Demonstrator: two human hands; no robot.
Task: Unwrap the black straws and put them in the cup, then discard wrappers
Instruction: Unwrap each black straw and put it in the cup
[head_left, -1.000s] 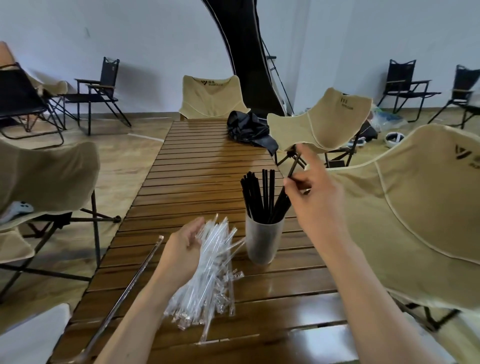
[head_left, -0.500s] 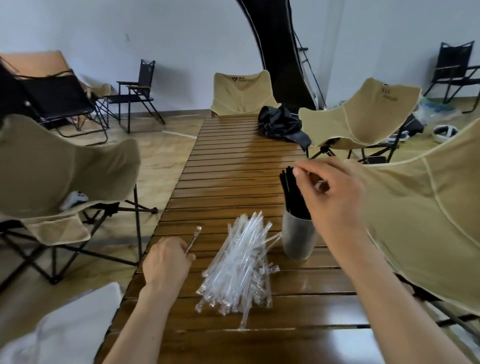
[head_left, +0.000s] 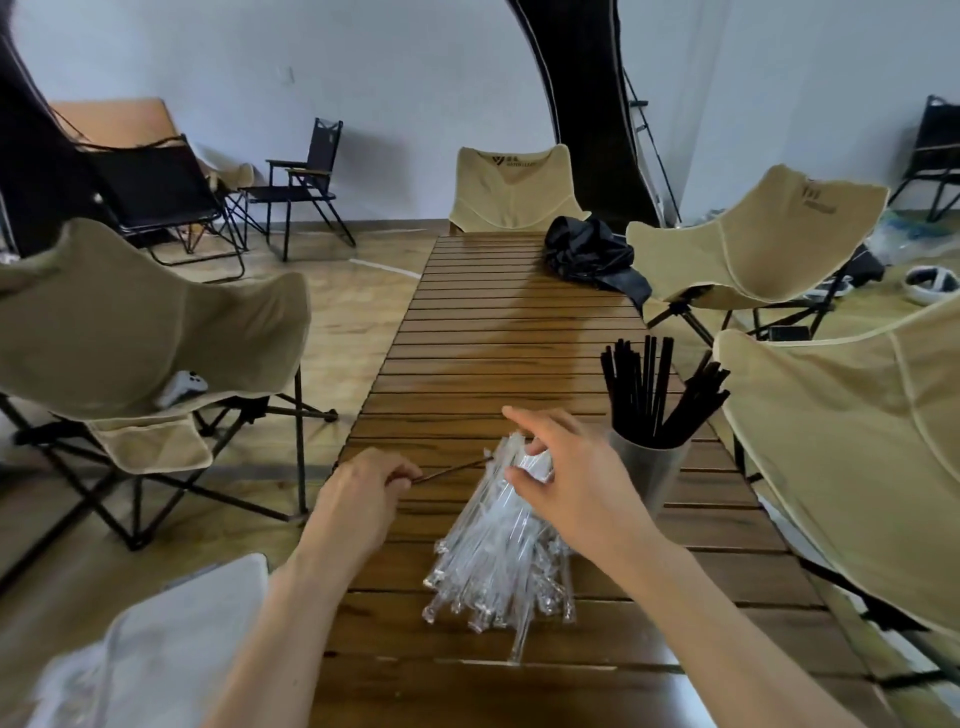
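A translucent cup (head_left: 650, 480) stands on the slatted wooden table (head_left: 498, 332), right of centre, holding several black straws (head_left: 652, 395). A heap of clear wrappers (head_left: 493, 561) lies in front of me, left of the cup. My left hand (head_left: 363, 493) pinches one end of a thin wrapped straw (head_left: 449, 470), which points right towards the heap. My right hand (head_left: 566, 480) hovers over the top of the heap with fingers spread and loosely bent. Whether its fingertips touch the wrappers is unclear.
Beige folding chairs stand close on the left (head_left: 130, 322) and right (head_left: 852, 457), with two more at the far end. A black cloth bundle (head_left: 592, 254) lies on the far table. A white sheet-like object (head_left: 156, 649) sits at my lower left.
My right hand has left the cup and come down left over the wrapper heap. My left hand has turned its wrapped straw to point right toward the heap.
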